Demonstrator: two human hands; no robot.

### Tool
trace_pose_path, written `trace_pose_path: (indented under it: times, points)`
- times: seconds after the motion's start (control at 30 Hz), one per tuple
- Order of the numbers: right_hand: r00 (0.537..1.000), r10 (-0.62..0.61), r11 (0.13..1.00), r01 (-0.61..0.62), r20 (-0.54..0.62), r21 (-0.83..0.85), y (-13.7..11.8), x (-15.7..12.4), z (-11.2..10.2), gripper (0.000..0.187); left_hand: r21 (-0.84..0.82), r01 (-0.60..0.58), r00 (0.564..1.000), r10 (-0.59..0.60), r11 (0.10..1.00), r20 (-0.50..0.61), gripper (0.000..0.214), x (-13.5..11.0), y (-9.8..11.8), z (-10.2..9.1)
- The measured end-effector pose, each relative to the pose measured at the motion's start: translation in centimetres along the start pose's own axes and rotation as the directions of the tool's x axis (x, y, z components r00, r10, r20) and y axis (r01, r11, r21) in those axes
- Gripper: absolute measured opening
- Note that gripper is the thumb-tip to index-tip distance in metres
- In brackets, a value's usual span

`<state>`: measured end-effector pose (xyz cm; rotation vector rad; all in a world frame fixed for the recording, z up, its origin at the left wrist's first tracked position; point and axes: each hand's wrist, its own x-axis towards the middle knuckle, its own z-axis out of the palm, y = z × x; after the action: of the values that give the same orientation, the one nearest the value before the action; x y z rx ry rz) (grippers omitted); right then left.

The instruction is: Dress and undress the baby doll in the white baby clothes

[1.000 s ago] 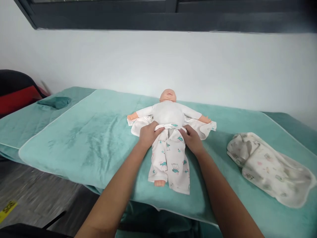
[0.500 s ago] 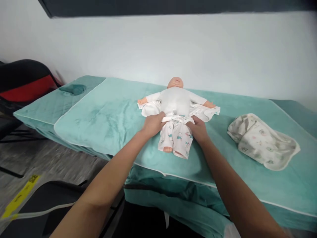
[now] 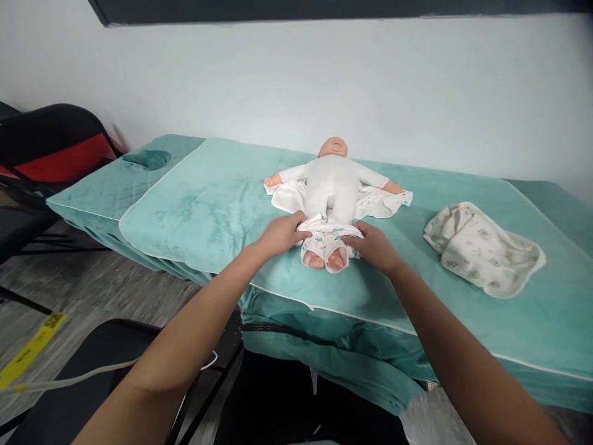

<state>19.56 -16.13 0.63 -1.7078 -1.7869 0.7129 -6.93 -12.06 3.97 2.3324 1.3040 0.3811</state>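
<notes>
Left hand [image 3: 281, 235] and right hand [image 3: 376, 245] are pinching pants [image 3: 319, 241].
Both are gripping waistband [image 3: 330, 227] sides, barely open; pants are lying near bed's [image 3: 208, 204] front edge, doll's [image 3: 331, 176] feet [image 3: 315, 261] showing inside leg openings [image 3: 346, 258].

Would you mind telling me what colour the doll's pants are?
The pants are white with mostly teal prints, best seen in the head view.

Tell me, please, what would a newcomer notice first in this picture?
Probably the doll first, lying on its back on the green bed cover, near the picture's middle. Next, the left hand and right hand grip the printed trousers at either side, over its legs. The patterned cloth, on the cover at picture right, also stands out.
</notes>
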Motion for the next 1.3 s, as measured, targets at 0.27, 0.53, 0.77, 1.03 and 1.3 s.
trace_pose_path:
  times: [0.27, 0.53, 0.77, 1.03, 1.3]
  points:
    - [0.980, -0.194, 0.981, 0.194, 0.031, -0.004, 0.7, -5.0, 2.2, 0.098, 0.000, -0.102, 0.989, 0.102, 0.995, 0.104, 0.109, -4.0, 2.6, 1.6]
    - [0.996, 0.072, 0.985, -0.080, 0.059, 0.150, -2.4, -6.8, 1.4, 0.045, -0.204, 0.084, 0.996, -0.085, 0.975, 0.006, 0.062, -6.4, 5.2, 2.1]
    - [0.890, -0.112, 0.657, -0.267, 0.441, 0.705, -1.9, -9.4, -1.0, 0.054, -0.762, 0.222, 0.970, -0.055, 0.609, 0.239, 0.046, -9.3, 6.0, -0.5]
    - [0.699, -0.184, 0.966, 0.258, 0.691, -0.004, -6.8, -8.6, -6.2, 0.068, -0.412, 0.020, 0.789, 0.239, 0.911, 0.566, 0.074, -9.8, 5.8, -6.6]
    - [0.818, -0.362, 0.868, 0.470, 0.446, -0.158, -14.1, -6.7, -12.1, 0.034, -0.032, -0.170, 0.957, 0.173, 0.985, 0.233, 0.044, -10.0, 10.3, -11.7]
